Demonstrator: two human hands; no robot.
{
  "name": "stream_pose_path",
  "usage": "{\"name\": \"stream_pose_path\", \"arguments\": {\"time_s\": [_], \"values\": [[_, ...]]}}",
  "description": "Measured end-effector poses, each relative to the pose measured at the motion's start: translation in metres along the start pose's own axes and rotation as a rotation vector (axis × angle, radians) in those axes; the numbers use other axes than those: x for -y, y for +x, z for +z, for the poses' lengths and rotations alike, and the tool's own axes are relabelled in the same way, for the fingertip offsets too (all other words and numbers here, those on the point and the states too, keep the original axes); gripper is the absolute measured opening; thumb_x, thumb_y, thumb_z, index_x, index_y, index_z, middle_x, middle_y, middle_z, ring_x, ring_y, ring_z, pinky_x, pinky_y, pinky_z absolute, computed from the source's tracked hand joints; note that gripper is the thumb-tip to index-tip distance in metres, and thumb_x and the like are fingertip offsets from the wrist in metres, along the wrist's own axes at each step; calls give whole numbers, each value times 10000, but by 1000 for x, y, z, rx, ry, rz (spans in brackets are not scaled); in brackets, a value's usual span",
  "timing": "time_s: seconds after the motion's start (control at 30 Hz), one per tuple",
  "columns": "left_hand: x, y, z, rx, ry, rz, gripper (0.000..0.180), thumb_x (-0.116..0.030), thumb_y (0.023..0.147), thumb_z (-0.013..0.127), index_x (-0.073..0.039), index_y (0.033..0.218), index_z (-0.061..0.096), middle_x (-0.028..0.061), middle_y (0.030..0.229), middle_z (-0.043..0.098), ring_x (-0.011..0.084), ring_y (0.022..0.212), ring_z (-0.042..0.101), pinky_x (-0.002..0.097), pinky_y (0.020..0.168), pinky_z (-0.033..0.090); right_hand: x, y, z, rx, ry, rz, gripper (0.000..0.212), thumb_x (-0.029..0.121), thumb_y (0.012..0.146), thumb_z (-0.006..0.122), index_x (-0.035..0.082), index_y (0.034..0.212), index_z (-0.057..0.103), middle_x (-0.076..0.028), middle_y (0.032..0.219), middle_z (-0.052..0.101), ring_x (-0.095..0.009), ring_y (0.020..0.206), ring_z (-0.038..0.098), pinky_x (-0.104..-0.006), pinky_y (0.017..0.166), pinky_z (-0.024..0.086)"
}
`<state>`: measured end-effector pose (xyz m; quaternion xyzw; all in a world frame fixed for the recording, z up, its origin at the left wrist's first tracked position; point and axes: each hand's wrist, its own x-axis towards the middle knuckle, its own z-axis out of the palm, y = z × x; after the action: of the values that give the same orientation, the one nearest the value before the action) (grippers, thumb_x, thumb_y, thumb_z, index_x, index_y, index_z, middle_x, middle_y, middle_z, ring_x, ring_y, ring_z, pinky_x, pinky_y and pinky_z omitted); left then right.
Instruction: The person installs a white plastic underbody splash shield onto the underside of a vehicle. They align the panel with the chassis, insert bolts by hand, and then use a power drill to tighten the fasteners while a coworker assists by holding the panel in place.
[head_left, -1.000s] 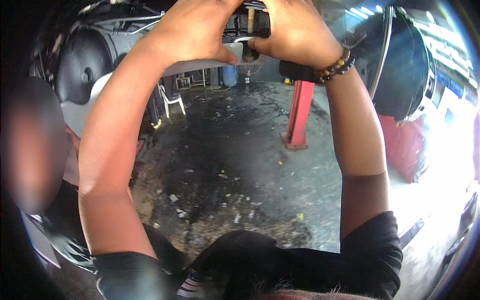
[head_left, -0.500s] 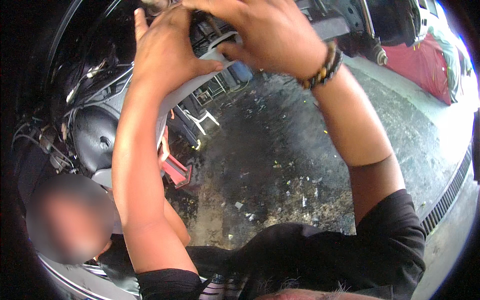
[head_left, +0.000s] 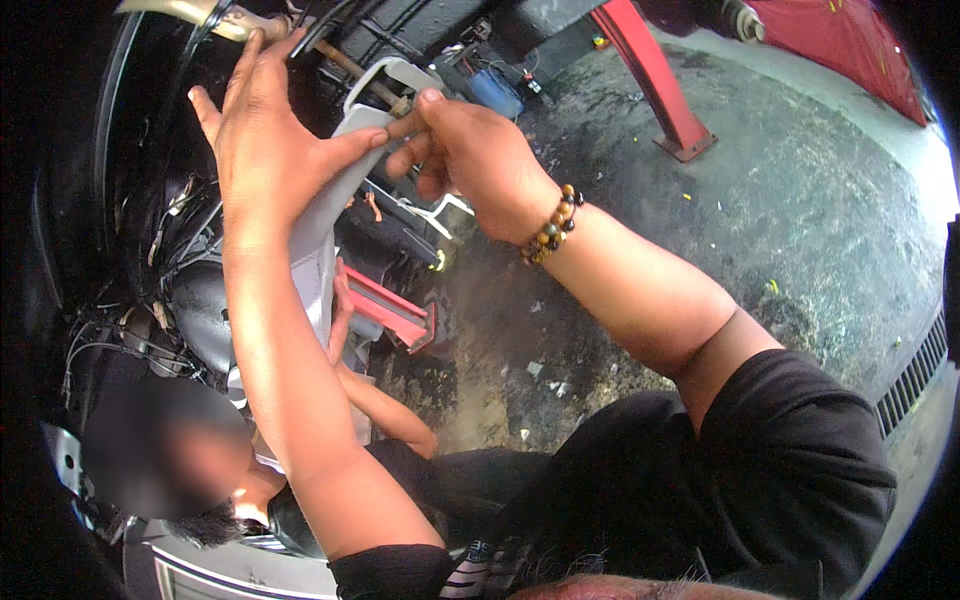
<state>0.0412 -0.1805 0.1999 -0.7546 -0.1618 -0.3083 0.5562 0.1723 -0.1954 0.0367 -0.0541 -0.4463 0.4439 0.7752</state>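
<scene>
Overhead, a long grey metal beam [head_left: 345, 165] with a raised looped end runs along a vehicle's dark underside. My left hand [head_left: 265, 150] is spread against it, thumb stretched along its surface and fingertips reaching up near a pale pipe [head_left: 225, 18]. My right hand [head_left: 480, 165], with a beaded bracelet at the wrist, is at the beam's looped end. Its thumb and fingers are drawn together by the left thumb's tip; whatever they pinch is too small to make out. A brownish rod [head_left: 345, 62] passes just behind the loop.
At the left, a co-worker's hand [head_left: 341, 315] touches the beam lower down. Red lift posts stand at the upper right [head_left: 660, 85] and near the middle [head_left: 385, 310]. A white chair [head_left: 440, 215], blue container [head_left: 495, 92], red cover [head_left: 835, 50] and floor drain [head_left: 912, 380] lie beyond. Litter dots the floor.
My right hand has moved down and left, its fingers drawing together at the beam's end. My left hand has shifted left and down. The view has turned, revealing more of the beam and a red post.
</scene>
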Motion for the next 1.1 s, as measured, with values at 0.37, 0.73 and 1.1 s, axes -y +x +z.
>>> {"name": "stream_pose_path", "arguments": {"time_s": [0.37,0.73,1.1], "values": [[6,0,3,-8,54,49,1044,-507,568,929,-111,1450,532,179,1558,491,307,1457,458,717,1198,137,-9,4,24,-145,263,34,324,323,1100,502,61,977,646,1,827,669,-84,670,512,-246,675,476],[6,-6,6,-88,-106,93,1105,-561,558,937,-82,1450,495,163,1440,605,328,1371,546,746,1173,101,-24,9,35,-314,136,-187,324,315,1066,559,26,947,642,-35,816,665,-113,643,509,-272,620,451],[2,-2,3,-60,-70,77,1115,-511,524,950,-162,1484,503,183,1522,530,310,1450,465,746,1177,54,-34,6,11,-474,-546,-470,362,364,971,648,11,914,712,-138,798,734,-253,686,680,-377,656,542]]}}
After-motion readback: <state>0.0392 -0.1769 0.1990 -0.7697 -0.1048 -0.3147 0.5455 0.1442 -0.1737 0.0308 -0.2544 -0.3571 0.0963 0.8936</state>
